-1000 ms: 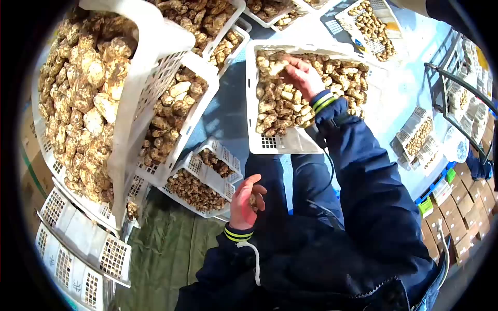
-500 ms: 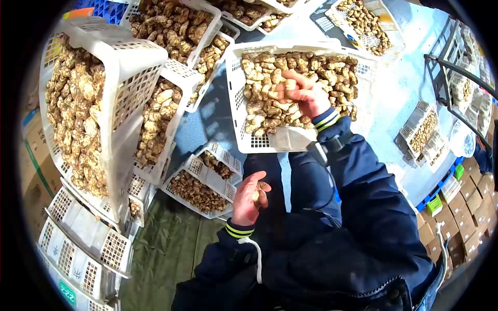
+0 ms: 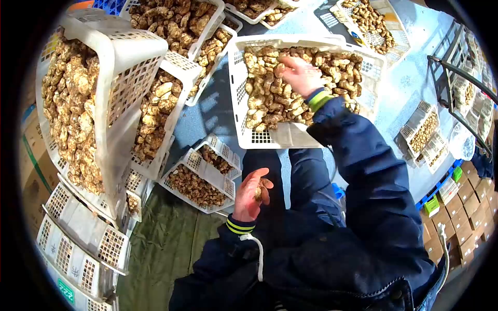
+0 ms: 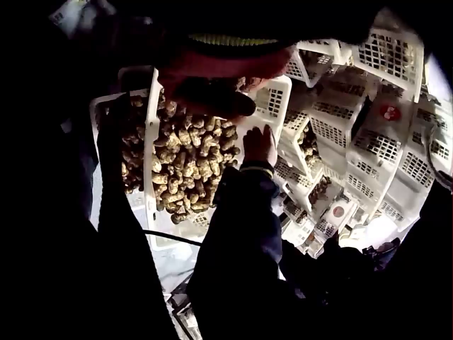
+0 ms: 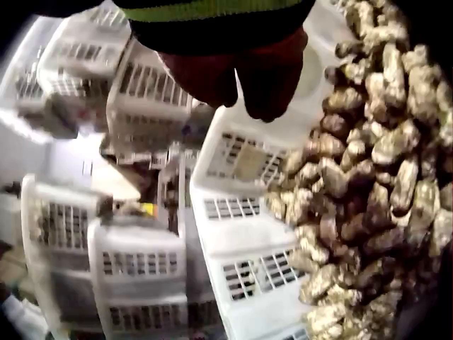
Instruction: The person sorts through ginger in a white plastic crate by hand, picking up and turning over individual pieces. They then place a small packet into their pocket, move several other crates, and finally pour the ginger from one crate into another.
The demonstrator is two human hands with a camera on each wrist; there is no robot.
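In the head view, my left hand (image 3: 250, 196) is held palm up over my legs, its fingers curled round a small brownish mushroom (image 3: 258, 193). That hand shows as a dark shape at the top of the left wrist view. My right hand (image 3: 302, 78) reaches palm down over a white plastic basket (image 3: 277, 141) of pale and brown mushrooms (image 3: 282, 101). Its fingertips are right at the mushrooms on the far left side. Across from my left wrist, the fingers of the right hand (image 4: 259, 146) look fairly straight. No mushroom shows in that hand.
At the left stands a tall, tilted basket (image 3: 111, 93) packed with mushrooms, with more filled baskets behind it. A divided basket (image 3: 194, 167) of smaller mushrooms sits below. Another basket (image 3: 397, 31) lies at the far right. Stacked cartons (image 3: 464, 207) stand lower right.
My right hand has turned from holding a pale mushroom up in its fingers to palm down, and that mushroom no longer shows in it. The left hand keeps its small mushroom.
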